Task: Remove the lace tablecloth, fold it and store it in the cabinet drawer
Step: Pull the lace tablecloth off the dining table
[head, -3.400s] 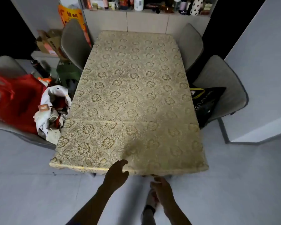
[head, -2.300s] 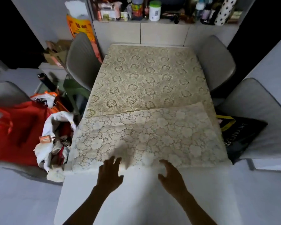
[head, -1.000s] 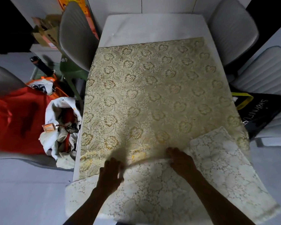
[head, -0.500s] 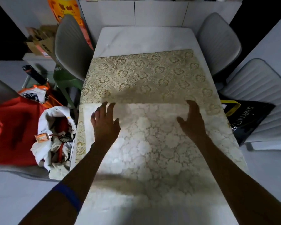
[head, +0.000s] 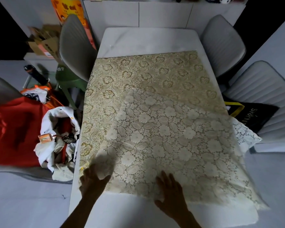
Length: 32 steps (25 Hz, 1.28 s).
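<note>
**Folding begun, storing not started**

Your left hand [head: 93, 180] rests flat, grip released, on the lace tablecloth [head: 155, 122], which lies skewed and partly doubled over on the worktop [head: 148, 40]. Your right hand [head: 170, 193] presses flat too, holding nothing. Folding and drawer remain.

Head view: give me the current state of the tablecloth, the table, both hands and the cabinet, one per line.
lace tablecloth: partly folded, pale underside up, one corner hanging off the table's right edge
table: far and near ends bare
left hand: flat on the cloth
right hand: flat on the cloth
cabinet: fronts closed
</note>
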Each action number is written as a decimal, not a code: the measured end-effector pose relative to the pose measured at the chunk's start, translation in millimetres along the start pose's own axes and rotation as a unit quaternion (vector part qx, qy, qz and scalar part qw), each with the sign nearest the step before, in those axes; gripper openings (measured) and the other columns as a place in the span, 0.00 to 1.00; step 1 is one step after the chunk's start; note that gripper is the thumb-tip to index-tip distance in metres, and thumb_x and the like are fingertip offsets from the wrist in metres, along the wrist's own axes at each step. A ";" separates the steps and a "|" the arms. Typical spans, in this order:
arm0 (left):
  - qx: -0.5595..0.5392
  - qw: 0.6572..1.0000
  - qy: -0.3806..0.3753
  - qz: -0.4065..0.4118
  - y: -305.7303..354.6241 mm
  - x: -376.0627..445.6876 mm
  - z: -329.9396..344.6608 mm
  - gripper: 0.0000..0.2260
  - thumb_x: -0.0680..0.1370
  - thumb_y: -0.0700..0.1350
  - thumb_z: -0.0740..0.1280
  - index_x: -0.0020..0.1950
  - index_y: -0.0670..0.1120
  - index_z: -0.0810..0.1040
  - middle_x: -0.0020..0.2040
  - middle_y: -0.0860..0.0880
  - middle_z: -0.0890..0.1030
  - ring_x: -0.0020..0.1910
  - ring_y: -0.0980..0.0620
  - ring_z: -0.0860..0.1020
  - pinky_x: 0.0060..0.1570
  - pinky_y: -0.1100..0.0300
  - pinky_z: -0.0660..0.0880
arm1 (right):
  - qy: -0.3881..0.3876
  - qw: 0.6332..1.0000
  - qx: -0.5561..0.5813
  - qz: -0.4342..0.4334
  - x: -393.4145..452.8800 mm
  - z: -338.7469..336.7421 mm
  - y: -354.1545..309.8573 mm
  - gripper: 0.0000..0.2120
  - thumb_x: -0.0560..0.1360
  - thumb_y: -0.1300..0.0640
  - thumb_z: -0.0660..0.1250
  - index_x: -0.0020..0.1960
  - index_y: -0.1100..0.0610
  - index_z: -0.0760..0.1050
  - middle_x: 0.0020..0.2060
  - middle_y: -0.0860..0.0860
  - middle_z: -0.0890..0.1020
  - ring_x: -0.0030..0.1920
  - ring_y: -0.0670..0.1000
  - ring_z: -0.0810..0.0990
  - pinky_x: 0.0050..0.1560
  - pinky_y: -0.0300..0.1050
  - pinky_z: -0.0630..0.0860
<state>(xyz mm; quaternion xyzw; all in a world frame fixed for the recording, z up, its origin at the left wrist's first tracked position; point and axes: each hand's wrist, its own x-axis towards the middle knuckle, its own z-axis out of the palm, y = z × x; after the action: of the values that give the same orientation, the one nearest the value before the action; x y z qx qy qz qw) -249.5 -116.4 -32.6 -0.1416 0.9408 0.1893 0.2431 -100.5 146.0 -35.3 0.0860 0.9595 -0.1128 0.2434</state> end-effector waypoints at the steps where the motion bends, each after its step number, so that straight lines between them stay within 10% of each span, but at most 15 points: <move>1: 0.020 1.000 -0.001 -0.014 3.2 3.3 -5.0 0.44 0.68 0.59 0.75 0.76 0.46 0.57 0.69 0.38 0.66 0.66 0.34 0.67 0.61 0.38 0.69 | 0.000 1.000 0.004 0.004 -0.8 0.1 -2.3 0.46 0.48 0.36 0.78 0.63 0.52 0.79 0.66 0.56 0.78 0.61 0.63 0.80 0.47 0.58 0.82; 6: -0.073 0.994 -0.054 -0.060 8.8 26.7 -15.5 0.33 0.67 0.53 0.78 0.65 0.45 0.67 0.60 0.38 0.76 0.56 0.38 0.77 0.53 0.47 0.76 | -0.030 0.998 0.043 0.044 9.2 12.5 -13.1 0.44 0.70 0.39 0.65 0.79 0.50 0.50 0.78 0.54 0.41 0.78 0.63 0.44 0.73 0.62 0.56; 9: -0.050 0.994 -0.091 -0.027 11.3 35.5 -28.0 0.18 0.69 0.60 0.74 0.44 0.46 0.78 0.48 0.39 0.84 0.49 0.41 0.81 0.51 0.48 0.79 | 0.010 0.998 0.047 0.052 14.6 9.5 -20.3 0.42 0.66 0.37 0.68 0.75 0.52 0.64 0.78 0.57 0.55 0.75 0.67 0.57 0.68 0.64 0.67; 13: -0.129 0.986 -0.109 -0.017 7.7 38.9 -38.5 0.27 0.66 0.59 0.69 0.55 0.41 0.80 0.50 0.39 0.83 0.50 0.39 0.80 0.51 0.50 0.78 | 0.037 0.988 0.126 0.080 35.9 -9.9 -4.5 0.28 0.74 0.38 0.61 0.71 0.46 0.66 0.77 0.47 0.60 0.73 0.54 0.61 0.71 0.49 0.63; 17: -0.195 0.968 -0.159 -0.013 16.5 45.3 -47.4 0.16 0.70 0.43 0.76 0.55 0.41 0.77 0.48 0.41 0.82 0.46 0.41 0.80 0.42 0.55 0.76 | 0.059 0.961 0.153 0.221 37.3 -27.2 31.0 0.33 0.75 0.46 0.64 0.76 0.48 0.56 0.79 0.50 0.53 0.75 0.57 0.58 0.70 0.58 0.66; 22: -0.231 0.968 -0.093 0.012 59.2 64.4 -43.8 0.07 0.70 0.39 0.73 0.46 0.39 0.79 0.43 0.36 0.83 0.38 0.43 0.78 0.37 0.50 0.75 | -0.036 0.975 0.159 0.149 9.7 -12.1 36.9 0.35 0.73 0.46 0.64 0.77 0.44 0.54 0.79 0.45 0.49 0.77 0.56 0.53 0.70 0.54 0.67; 26: 0.020 1.000 -0.009 -0.010 44.4 43.4 -23.2 0.23 0.74 0.45 0.71 0.65 0.38 0.70 0.57 0.33 0.75 0.54 0.35 0.75 0.54 0.43 0.73 | 0.070 0.949 0.261 0.159 -14.8 -24.0 70.0 0.24 0.74 0.52 0.66 0.69 0.49 0.69 0.69 0.47 0.71 0.67 0.51 0.71 0.65 0.43 0.68; 32: 0.107 0.951 -0.045 0.285 152.8 -28.8 45.9 0.33 0.73 0.45 0.70 0.76 0.48 0.61 0.77 0.43 0.62 0.73 0.41 0.64 0.66 0.46 0.68 | 0.253 0.885 0.280 0.272 -12.4 -71.3 177.3 0.21 0.72 0.58 0.70 0.64 0.54 0.73 0.58 0.52 0.80 0.54 0.58 0.80 0.54 0.50 0.76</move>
<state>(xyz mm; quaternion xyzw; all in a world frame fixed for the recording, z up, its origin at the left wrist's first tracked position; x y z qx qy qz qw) -261.5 43.8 -11.3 0.1683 0.9448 0.1548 0.2346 -82.7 333.2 0.9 0.4336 0.8560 -0.2809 -0.0206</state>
